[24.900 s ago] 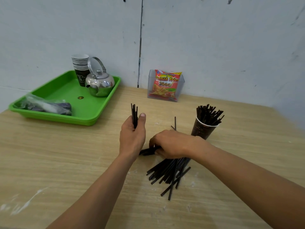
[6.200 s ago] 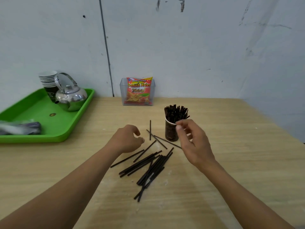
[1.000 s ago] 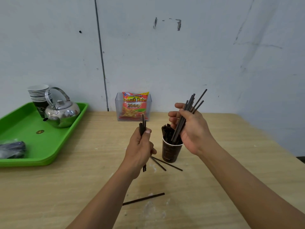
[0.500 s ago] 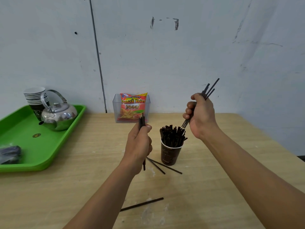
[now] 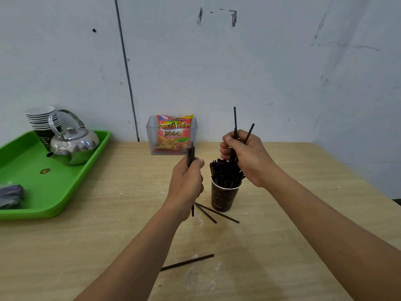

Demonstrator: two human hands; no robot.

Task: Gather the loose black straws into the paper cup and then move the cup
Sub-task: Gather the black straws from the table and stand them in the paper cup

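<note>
A brown paper cup (image 5: 223, 198) stands upright mid-table, packed with black straws (image 5: 224, 172). My right hand (image 5: 247, 157) is just above its rim and grips a few black straws (image 5: 235, 122) whose lower ends reach down among those in the cup. My left hand (image 5: 186, 183), left of the cup, holds a small upright bundle of black straws (image 5: 191, 154). Two loose straws (image 5: 217, 212) lie crossed on the table at the cup's base, and one more straw (image 5: 187, 262) lies nearer to me.
A green tray (image 5: 65, 187) at the left carries a steel kettle (image 5: 73, 146), a stack of paper cups (image 5: 42, 120) and a dark wrapped bundle (image 5: 10, 195). A clear box with a snack packet (image 5: 173, 135) stands at the wall. The table's right edge (image 5: 368, 192) is near.
My right hand has come down from high at the right, bringing its straws onto the cup. My left hand has barely moved with its bundle.
</note>
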